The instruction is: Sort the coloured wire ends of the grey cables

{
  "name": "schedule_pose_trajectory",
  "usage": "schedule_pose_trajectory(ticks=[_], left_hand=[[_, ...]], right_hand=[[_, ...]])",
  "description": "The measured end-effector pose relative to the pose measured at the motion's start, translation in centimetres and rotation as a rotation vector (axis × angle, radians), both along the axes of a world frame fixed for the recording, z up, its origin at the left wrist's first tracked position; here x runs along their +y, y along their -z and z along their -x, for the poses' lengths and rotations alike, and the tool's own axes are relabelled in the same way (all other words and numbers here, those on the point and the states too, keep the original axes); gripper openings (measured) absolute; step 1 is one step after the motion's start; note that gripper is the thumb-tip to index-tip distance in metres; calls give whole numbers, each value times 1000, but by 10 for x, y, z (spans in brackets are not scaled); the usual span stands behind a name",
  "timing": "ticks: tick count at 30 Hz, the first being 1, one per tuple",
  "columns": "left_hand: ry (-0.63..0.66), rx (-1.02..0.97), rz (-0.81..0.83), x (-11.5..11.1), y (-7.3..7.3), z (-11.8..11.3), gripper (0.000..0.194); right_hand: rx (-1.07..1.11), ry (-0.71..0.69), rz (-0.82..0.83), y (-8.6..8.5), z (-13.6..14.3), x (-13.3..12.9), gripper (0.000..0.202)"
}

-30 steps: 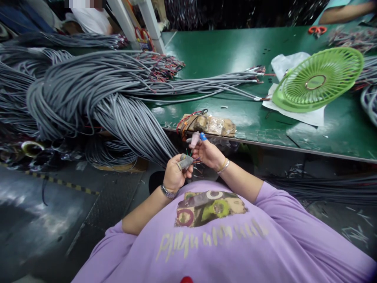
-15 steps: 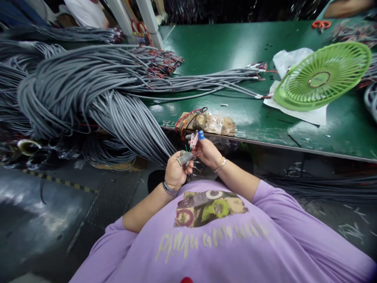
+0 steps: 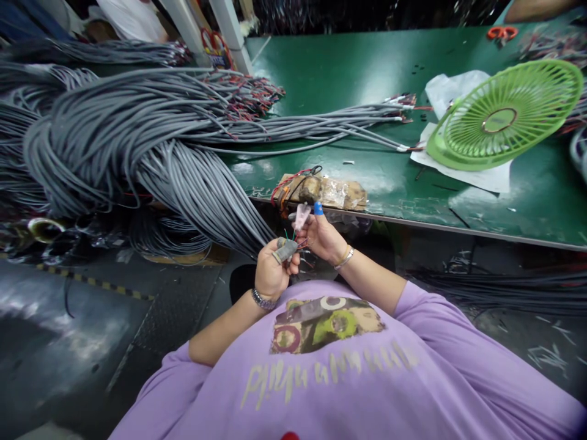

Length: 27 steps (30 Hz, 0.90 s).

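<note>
My left hand (image 3: 271, 272) is closed on the end of a grey cable, and the fingers cover most of it. Grey wrapping covers the left thumb and part of a finger. Thin red, green and dark wires (image 3: 302, 243) fan out from this grip towards my right hand (image 3: 328, 239). The right fingers are bent around these wires, though their exact hold is partly hidden. Blue tape (image 3: 318, 208) wraps the right thumb tip. Beside it a pinkish-white piece (image 3: 301, 216) shows at the right fingers; whether it is a finger wrapping or a separate part I cannot tell.
A large bundle of grey cables (image 3: 101, 128) drapes over the green table (image 3: 330, 67) at left. A taped cardboard block (image 3: 337, 192) with wires lies at the near edge. At right are a green fan (image 3: 499, 119) and orange-handled scissors (image 3: 502, 33). A co-worker's arm (image 3: 539, 10) shows behind.
My right thumb has moved slightly right, away from the pinkish-white piece, and the hand has opened a little. My left hand stays almost in place with the cable end.
</note>
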<state>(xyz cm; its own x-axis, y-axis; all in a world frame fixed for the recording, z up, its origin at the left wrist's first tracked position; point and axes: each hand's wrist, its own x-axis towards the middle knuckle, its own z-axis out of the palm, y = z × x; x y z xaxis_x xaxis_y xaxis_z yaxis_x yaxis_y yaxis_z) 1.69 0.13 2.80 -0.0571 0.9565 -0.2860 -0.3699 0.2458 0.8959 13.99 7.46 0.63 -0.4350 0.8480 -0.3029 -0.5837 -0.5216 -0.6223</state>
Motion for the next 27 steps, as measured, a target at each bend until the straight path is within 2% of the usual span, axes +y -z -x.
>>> schedule_pose_trajectory(ticks=[4, 8, 12, 18, 27], left_hand=[[-93, 12, -67, -4, -4, -3, 26], [-136, 44, -88, 1, -4, -6, 26], [-132, 68, -84, 4, -2, -8, 24], [-100, 108, -89, 4, 0, -9, 21], [-90, 152, -84, 6, 6, -8, 24]], right_hand=[[13, -29, -40, -1, -2, 1, 54], [-60, 105, -140, 1, 0, -1, 39], [-93, 167, -145, 4, 3, -1, 46], [11, 92, -29, -2, 7, 5, 49], [67, 115, 24, 0, 11, 5, 50]])
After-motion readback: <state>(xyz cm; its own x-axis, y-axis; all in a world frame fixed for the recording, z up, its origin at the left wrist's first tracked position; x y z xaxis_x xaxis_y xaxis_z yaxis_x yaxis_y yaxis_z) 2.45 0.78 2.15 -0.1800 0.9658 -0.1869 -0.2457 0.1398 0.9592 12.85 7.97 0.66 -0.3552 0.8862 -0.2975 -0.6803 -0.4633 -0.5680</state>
